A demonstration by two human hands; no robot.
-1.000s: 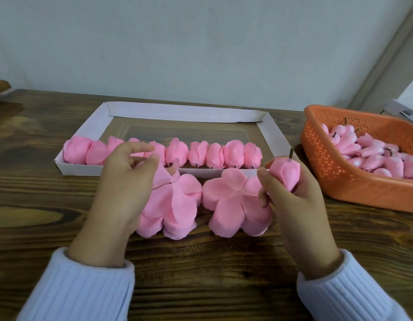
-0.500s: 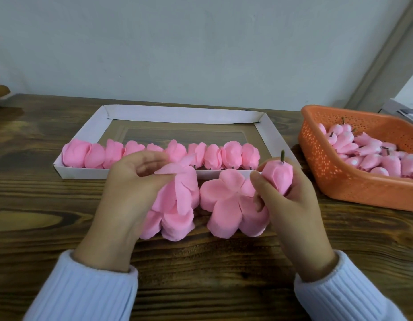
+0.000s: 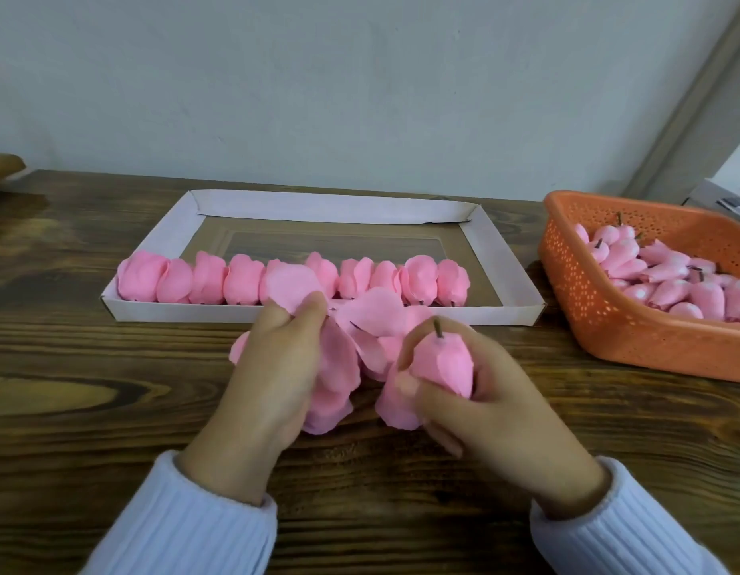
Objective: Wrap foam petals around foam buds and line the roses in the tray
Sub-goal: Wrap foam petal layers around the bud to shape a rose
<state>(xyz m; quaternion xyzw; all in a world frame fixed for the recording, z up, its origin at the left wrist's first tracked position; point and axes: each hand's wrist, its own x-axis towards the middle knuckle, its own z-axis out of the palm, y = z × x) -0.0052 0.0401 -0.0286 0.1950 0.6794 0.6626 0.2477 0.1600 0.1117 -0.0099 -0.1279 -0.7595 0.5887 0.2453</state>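
On the dark wooden worktop (image 3: 111,388) under a pale wall (image 3: 360,97), the tray (image 3: 326,207) holds one row of roses (image 3: 243,280) along its near edge, and the basket (image 3: 608,325) of bare buds (image 3: 671,284) is well filled, so much seems left. The left grip (image 3: 277,367) pinches a lifted petal piece (image 3: 291,284); the right grip (image 3: 496,408) clasps a bud (image 3: 447,363), stem up, just beside it.

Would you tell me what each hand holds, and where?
The right hand grips a bud round its body, stem up; the left hand pinches a petal piece by one petal.
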